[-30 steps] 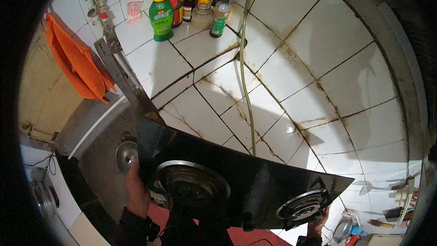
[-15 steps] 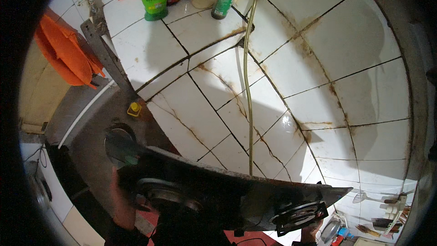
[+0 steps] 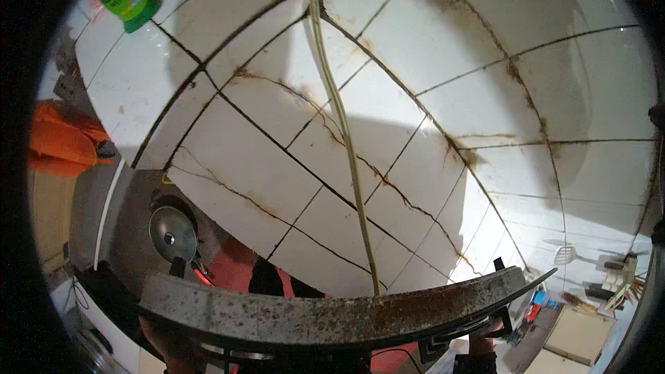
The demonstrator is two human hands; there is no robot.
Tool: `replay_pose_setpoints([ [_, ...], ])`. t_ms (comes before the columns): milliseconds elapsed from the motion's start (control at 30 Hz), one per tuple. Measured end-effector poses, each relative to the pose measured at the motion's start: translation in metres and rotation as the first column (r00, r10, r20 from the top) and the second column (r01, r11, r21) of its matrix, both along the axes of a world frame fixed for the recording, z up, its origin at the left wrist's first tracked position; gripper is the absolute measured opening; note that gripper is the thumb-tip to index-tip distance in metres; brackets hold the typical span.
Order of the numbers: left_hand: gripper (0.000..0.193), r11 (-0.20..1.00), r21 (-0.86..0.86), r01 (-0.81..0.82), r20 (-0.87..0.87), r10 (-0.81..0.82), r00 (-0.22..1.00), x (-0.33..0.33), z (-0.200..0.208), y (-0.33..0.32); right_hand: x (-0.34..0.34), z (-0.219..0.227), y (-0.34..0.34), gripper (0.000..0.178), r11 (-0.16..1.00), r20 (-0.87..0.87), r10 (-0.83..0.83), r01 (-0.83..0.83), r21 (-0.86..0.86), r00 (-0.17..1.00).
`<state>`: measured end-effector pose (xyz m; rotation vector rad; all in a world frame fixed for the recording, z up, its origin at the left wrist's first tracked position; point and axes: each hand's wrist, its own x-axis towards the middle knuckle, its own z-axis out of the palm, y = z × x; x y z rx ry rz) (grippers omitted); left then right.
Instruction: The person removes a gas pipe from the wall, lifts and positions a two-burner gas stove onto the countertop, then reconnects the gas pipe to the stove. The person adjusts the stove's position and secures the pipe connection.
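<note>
Both ends of the two-burner gas stove (image 3: 332,322) are in hand, low in my head view. I see the left hand (image 3: 166,346) clasped on its left end, in deep shadow with most of the fingers hidden, and the right hand (image 3: 483,344) closed on the other end beside the burner grate (image 3: 507,320). How firmly either one grips, I cannot tell from here. The stove is tilted, its long rust-speckled panel turned up toward me, and it overlaps the white-tiled counter (image 3: 242,142) in view; I cannot make out whether it touches the tile.

My main worry is a slip: a greasy edge, or one end dipping faster than the other, could roll the body out of the fingers. The person's dark trouser legs (image 3: 269,278) show just past the panel against red flooring (image 3: 228,266), so a drop could hurt. That tilt could also shed the grate if it sits loose. A yellowish hose (image 3: 343,125) runs down the tiles and vanishes behind the panel; its end is hidden, but a snag or pinch could strain it. A hard corner striking the dark crack (image 3: 415,206) could split the tile further, and a careless swing leftward might knock the round metal pan (image 3: 173,232).
</note>
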<state>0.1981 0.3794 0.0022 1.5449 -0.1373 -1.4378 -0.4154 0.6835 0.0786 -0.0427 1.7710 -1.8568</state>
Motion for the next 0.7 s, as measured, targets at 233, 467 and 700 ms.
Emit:
replay_pose_setpoints([
  [233, 0.064, 0.998, 0.012, 0.061, 0.183, -0.062, 0.981, 0.006, -0.009, -0.006, 0.009, 0.003, 0.004, 0.057, 0.998, 0.013, -0.049, 0.049, 0.028, 0.999],
  [467, 0.062, 0.998, 0.030, 0.055, 0.201, -0.060, 0.978, -0.008, -0.010, -0.023, 0.016, 0.006, 0.010, 0.058, 0.996, 0.018, -0.067, 0.066, 0.060, 0.998],
  [700, 0.060, 0.995, 0.040, 0.095, 0.225, -0.102, 0.969, -0.004, -0.005, -0.027, 0.025, 0.014, 0.019, 0.058, 0.993, 0.031, -0.074, 0.071, 0.097, 0.997],
])
